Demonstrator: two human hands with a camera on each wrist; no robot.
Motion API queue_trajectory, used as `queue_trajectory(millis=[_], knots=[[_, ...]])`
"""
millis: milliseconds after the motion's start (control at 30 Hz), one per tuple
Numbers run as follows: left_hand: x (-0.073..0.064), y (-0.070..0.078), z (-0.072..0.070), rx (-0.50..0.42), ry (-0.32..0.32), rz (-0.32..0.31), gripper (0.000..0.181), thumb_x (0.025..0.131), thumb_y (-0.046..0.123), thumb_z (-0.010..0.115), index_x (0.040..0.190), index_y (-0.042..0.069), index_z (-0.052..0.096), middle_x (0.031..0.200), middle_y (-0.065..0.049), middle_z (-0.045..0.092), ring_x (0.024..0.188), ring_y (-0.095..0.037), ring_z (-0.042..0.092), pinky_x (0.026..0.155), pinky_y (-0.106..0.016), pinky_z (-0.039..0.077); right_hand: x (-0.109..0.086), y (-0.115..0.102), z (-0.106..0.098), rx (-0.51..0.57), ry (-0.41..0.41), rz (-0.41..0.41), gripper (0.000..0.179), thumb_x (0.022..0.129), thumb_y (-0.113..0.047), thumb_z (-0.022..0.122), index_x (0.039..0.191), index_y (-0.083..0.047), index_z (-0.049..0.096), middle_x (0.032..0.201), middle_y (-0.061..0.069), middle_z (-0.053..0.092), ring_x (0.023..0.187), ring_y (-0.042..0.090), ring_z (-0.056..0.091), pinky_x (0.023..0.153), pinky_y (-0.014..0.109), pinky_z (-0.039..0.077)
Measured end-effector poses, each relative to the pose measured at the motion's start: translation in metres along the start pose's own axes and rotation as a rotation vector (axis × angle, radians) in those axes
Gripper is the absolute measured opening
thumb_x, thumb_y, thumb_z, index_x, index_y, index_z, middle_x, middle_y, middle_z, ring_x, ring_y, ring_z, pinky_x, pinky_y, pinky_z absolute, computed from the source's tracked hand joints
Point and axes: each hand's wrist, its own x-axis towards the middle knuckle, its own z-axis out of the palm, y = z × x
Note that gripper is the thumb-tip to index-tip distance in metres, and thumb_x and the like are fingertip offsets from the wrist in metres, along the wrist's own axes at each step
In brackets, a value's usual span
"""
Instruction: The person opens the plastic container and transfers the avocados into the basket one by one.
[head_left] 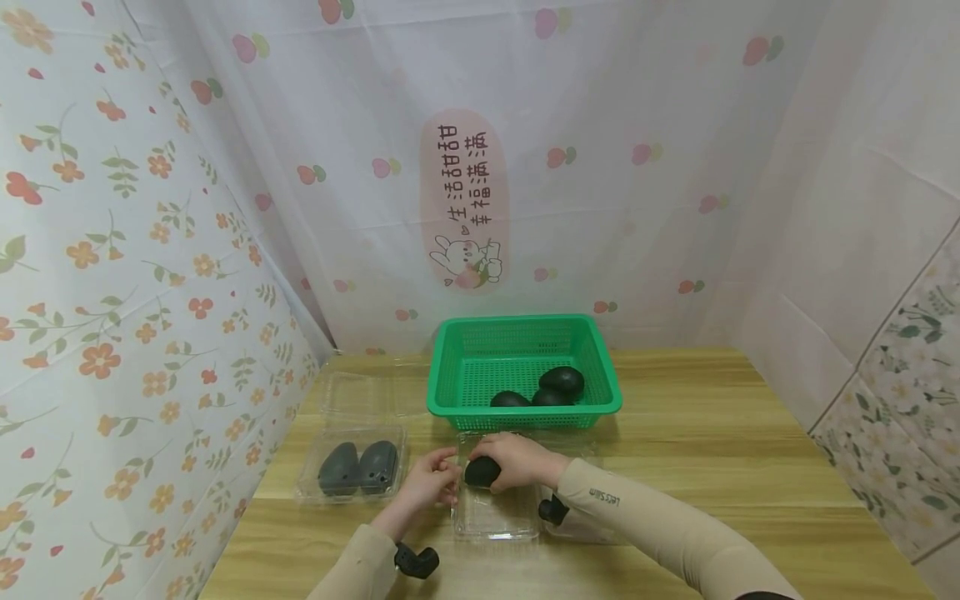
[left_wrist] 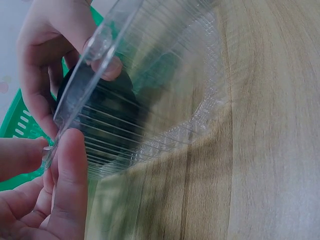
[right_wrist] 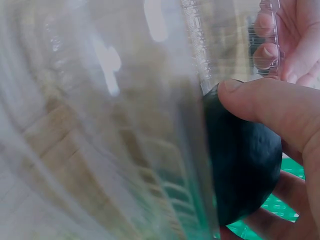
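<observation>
My right hand (head_left: 519, 460) grips a dark avocado (head_left: 482, 473) inside the near part of an open clear plastic clamshell box (head_left: 497, 523). In the right wrist view, the thumb lies along the top of the avocado (right_wrist: 242, 160) and fingers curl beneath it. At the box's left edge is my left hand (head_left: 429, 483). The left wrist view shows its thumb and forefinger pinching the box rim (left_wrist: 50, 152). The clear lid extends to the right, partly under the right forearm.
Behind the box stands a green basket (head_left: 525, 411) with several avocados (head_left: 562, 382) at its right. On the left, another clear box (head_left: 306, 492) holds two avocados (head_left: 377, 464), its lid (head_left: 354, 393) folded back. Patterned curtains (head_left: 540, 250) border the wooden table (head_left: 690, 450).
</observation>
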Motion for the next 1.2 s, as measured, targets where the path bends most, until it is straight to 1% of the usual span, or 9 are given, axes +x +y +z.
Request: queue_trajectory(millis=[367, 767, 1200], knots=[[-0.0017, -0.0009, 0.0003, -0.012, 0.013, 0.0, 0.049, 0.095, 0.0, 0.056, 0.138, -0.015, 0.037, 0.086, -0.004, 0.052, 0.064, -0.011, 0.054, 0.053, -0.026, 0.054, 0.0006, 0.0012, 0.0027, 0.028, -0.007, 0.01, 0.055, 0.071, -0.015, 0.085, 0.123, -0.015, 0.065, 0.118, 0.0, 0.061, 0.104, 0.014, 0.057, 0.085, 0.027, 0.048], [-0.0015, -0.0013, -0.0016, -0.027, 0.014, 0.009, 0.049, 0.095, 0.0, 0.056, 0.137, -0.015, 0.037, 0.085, -0.004, 0.052, 0.064, -0.011, 0.055, 0.053, -0.026, 0.054, 0.0002, -0.0012, -0.0023, 0.036, 0.002, -0.007, 0.054, 0.071, -0.014, 0.084, 0.122, -0.014, 0.065, 0.114, 0.004, 0.062, 0.099, 0.013, 0.058, 0.083, 0.027, 0.048], [-0.0014, 0.0003, -0.0036, -0.017, -0.001, 0.007, 0.053, 0.095, 0.002, 0.056, 0.139, -0.016, 0.033, 0.087, -0.005, 0.051, 0.064, -0.012, 0.056, 0.054, -0.028, 0.055, 0.0025, 0.0034, -0.0045, 0.046, 0.011, -0.037, 0.054, 0.073, -0.017, 0.083, 0.123, -0.015, 0.064, 0.117, -0.001, 0.06, 0.103, 0.012, 0.056, 0.085, 0.027, 0.048]])
